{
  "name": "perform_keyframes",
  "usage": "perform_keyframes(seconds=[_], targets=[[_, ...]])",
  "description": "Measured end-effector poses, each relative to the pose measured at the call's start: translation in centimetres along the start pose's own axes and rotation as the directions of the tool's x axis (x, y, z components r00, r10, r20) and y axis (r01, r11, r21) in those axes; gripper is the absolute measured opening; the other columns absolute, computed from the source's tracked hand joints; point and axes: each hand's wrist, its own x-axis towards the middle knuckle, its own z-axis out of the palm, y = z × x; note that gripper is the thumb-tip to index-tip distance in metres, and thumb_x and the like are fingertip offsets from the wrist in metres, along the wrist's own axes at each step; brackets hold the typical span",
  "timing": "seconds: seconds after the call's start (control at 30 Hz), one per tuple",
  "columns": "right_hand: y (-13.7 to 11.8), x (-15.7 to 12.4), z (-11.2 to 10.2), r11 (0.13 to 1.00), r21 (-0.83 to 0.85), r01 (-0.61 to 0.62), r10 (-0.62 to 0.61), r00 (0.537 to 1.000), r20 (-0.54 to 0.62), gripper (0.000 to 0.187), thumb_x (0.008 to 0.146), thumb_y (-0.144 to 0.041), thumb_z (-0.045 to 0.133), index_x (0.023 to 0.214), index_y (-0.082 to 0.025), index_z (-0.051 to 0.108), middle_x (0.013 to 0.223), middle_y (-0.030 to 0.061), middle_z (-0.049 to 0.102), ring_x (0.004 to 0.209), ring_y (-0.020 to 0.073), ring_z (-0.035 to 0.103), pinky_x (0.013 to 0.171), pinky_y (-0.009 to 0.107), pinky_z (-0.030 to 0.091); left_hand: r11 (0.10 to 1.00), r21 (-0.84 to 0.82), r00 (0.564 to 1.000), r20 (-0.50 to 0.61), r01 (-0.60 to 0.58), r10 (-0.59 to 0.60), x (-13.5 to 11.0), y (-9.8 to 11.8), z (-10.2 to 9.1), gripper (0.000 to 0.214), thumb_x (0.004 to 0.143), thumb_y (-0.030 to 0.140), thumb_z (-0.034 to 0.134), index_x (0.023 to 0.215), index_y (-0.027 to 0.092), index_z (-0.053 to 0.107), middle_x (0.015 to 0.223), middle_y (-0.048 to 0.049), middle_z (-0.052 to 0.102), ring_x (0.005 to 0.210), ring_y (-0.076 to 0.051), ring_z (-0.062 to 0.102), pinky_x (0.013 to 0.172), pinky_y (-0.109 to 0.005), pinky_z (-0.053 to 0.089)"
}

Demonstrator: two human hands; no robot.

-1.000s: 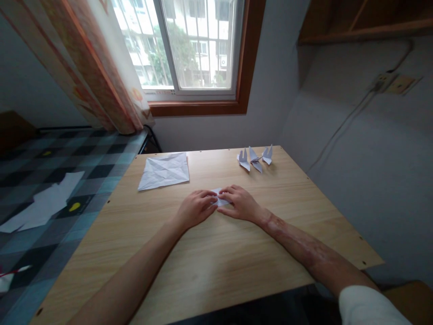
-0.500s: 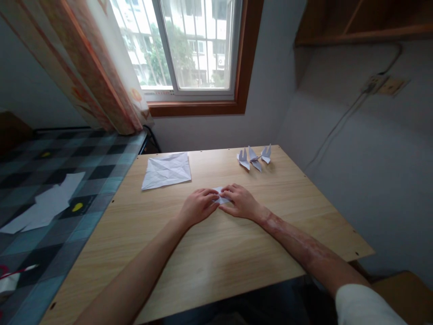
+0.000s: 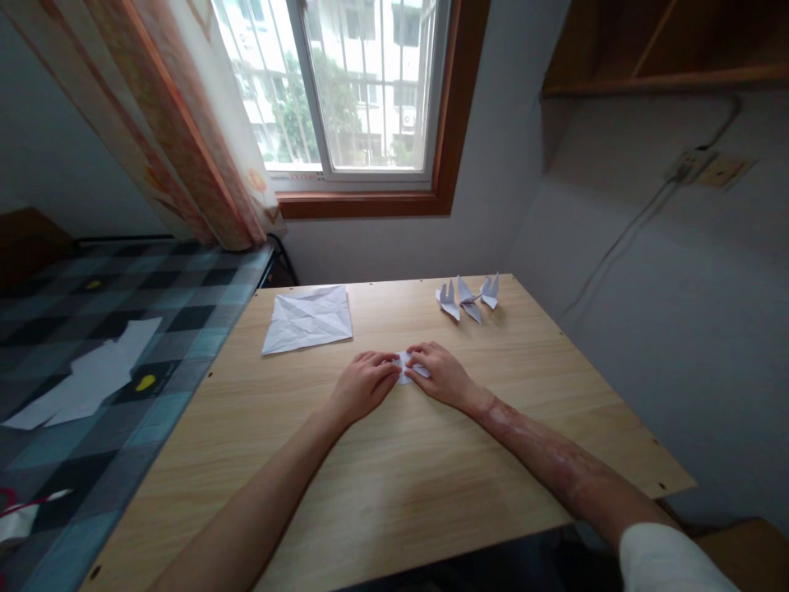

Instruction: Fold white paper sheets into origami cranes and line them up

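My left hand (image 3: 361,385) and my right hand (image 3: 440,374) meet at the middle of the wooden table (image 3: 394,460). Between their fingertips lies a small folded white paper piece (image 3: 405,366), mostly hidden by the fingers. Both hands have curled fingers pressed on it, holding it against the tabletop. A creased white sheet (image 3: 309,318) lies flat at the far left of the table. At the far right of the table stand folded white paper figures (image 3: 468,296) with pointed wings.
A bed with a checked blue and black cover (image 3: 92,362) adjoins the table's left side, with loose white sheets (image 3: 86,382) on it. A window (image 3: 345,90) and curtain (image 3: 178,123) are behind. The wall (image 3: 666,279) stands close on the right.
Both hands stay on the small paper piece, fingers shifting slightly closer together over it. The view has shifted a little; nothing else on the table moved.
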Motion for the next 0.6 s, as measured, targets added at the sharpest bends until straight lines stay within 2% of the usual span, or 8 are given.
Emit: perform_keyframes(seconds=[0.23,0.4,0.5,0.6], targets=[[-0.1,0.7,0.2,0.996,0.073,-0.053,0.052,0.999,0.008,0.017,0.102,-0.02,0.076,0.118,-0.024,0.069,0.128,0.0103,0.074,0.119,0.0291,0.066,0.107,0.048,0.054,0.997,-0.054,0.997,-0.034,0.063,-0.065,0.1,0.0,0.1,0.023,0.113,0.03,0.057,0.121,0.028,0.079,0.13,-0.007,0.081,0.12,-0.027,0.073,0.109,-0.048,0.054],[-0.4,1.6,-0.3,0.99,0.131,-0.047,0.044,0.999,0.022,0.018,0.097,-0.019,0.081,0.111,-0.024,0.07,0.117,0.0074,0.073,0.113,0.0266,0.065,0.103,0.043,0.054,0.979,-0.133,0.985,-0.065,0.152,-0.161,0.5,-0.4,0.1,0.021,0.112,0.032,0.059,0.105,0.025,0.078,0.117,-0.0072,0.081,0.107,-0.026,0.074,0.1,-0.045,0.055],[-0.2,2.0,-0.2,0.988,0.146,-0.045,0.045,0.999,0.0,0.006,0.105,-0.024,0.074,0.101,-0.023,0.069,0.114,0.0073,0.074,0.109,0.0256,0.065,0.101,0.043,0.053,0.966,-0.181,0.976,-0.079,0.184,-0.201,0.8,-0.8,0.2,0.019,0.108,0.033,0.064,0.097,0.023,0.076,0.105,-0.0071,0.08,0.099,-0.025,0.072,0.093,-0.042,0.055],[-0.1,2.1,0.0,0.991,0.131,-0.038,0.041,0.999,-0.016,0.014,0.111,-0.024,0.064,0.098,-0.023,0.069,0.115,0.0077,0.074,0.109,0.0253,0.066,0.1,0.043,0.052,0.945,-0.202,0.956,-0.094,0.256,-0.279,1.1,-1.0,0.3,0.024,0.106,0.035,0.067,0.087,0.022,0.072,0.088,-0.0054,0.076,0.085,-0.023,0.069,0.081,-0.038,0.053]])
